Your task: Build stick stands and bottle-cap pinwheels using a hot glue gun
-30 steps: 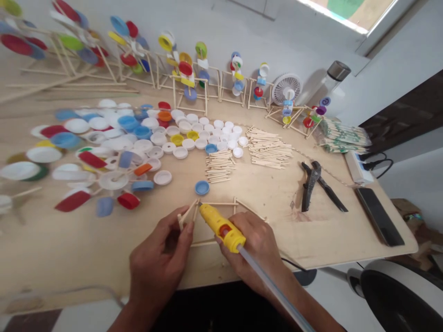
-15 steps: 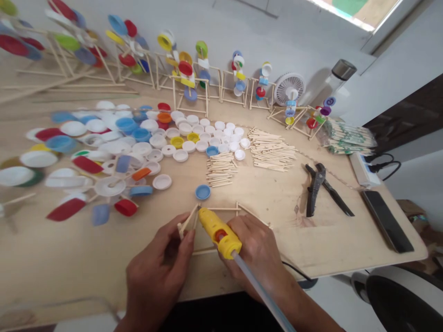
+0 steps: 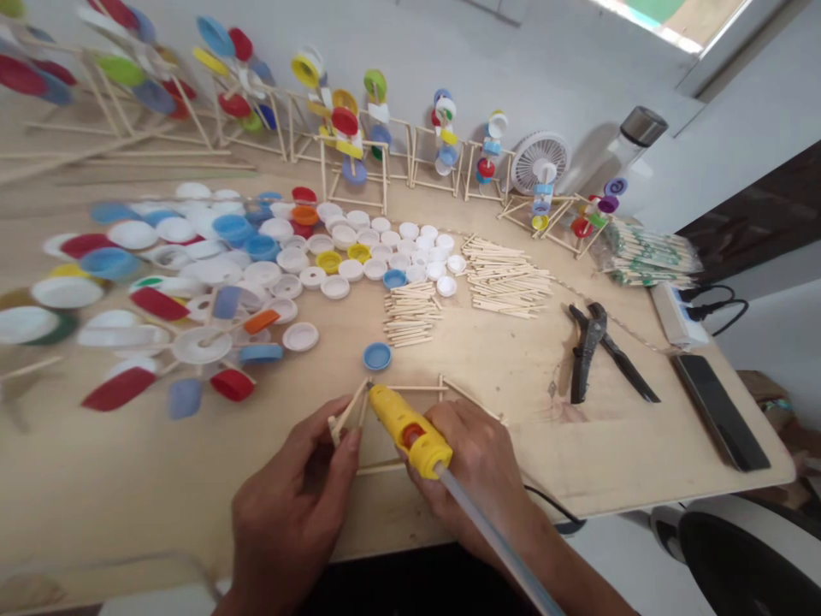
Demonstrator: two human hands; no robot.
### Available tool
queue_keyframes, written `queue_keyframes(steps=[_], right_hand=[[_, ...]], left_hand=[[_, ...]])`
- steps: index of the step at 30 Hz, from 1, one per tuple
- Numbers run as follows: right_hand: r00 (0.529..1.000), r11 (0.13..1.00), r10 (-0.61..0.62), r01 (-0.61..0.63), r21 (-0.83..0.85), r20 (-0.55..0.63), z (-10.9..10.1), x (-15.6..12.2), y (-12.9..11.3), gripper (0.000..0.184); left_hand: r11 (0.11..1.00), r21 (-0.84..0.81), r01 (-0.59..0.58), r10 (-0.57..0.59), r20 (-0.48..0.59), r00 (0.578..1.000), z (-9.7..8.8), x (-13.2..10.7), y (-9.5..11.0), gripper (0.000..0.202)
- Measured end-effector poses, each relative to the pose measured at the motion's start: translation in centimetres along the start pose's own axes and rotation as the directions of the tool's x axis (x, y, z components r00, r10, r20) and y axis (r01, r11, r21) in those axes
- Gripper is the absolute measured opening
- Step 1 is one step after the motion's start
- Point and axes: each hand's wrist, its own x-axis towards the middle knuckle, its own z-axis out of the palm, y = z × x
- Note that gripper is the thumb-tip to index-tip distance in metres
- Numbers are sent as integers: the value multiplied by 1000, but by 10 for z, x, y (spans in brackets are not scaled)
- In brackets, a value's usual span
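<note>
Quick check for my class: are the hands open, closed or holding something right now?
Left hand: closed, holding the wooden stick frame at its left end.
Right hand: closed around the yellow glue gun.

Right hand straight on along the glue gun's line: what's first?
Likely the wooden stick frame, at its corner just ahead of the glue gun; depth is unclear, so they may be touching.

Small craft workshop, as shown by the wooden worktable (image 3: pixel 160 488) and yellow glue gun (image 3: pixel 394 412): beyond the glue gun, loose plastic caps (image 3: pixel 351 270), cut sticks (image 3: pixel 410 313) and stick-framed cap wheels (image 3: pixel 345 121); to its right, a black plier-like tool (image 3: pixel 585 351).
</note>
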Motion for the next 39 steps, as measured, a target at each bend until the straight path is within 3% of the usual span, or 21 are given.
queue_keyframes(steps=[13,20,28,39], right_hand=[[966,979,197,-203,19,166,-8,9,0,26],[930,945,243,-291,147,277,-20,18,-2,19],[951,952,199,-245,183,237,-24,12,-3,16],[953,928,254,-288,236,165,-26,-11,-1,31]], left_hand=[[996,-17,85,-85,6,996,1,-1,6,32],[995,-31,92,-92,-3,996,2,-1,7,30],[994,-54,91,-92,-10,996,2,0,8,32],[984,-126,129,-132,-17,991,3,-2,6,33]])
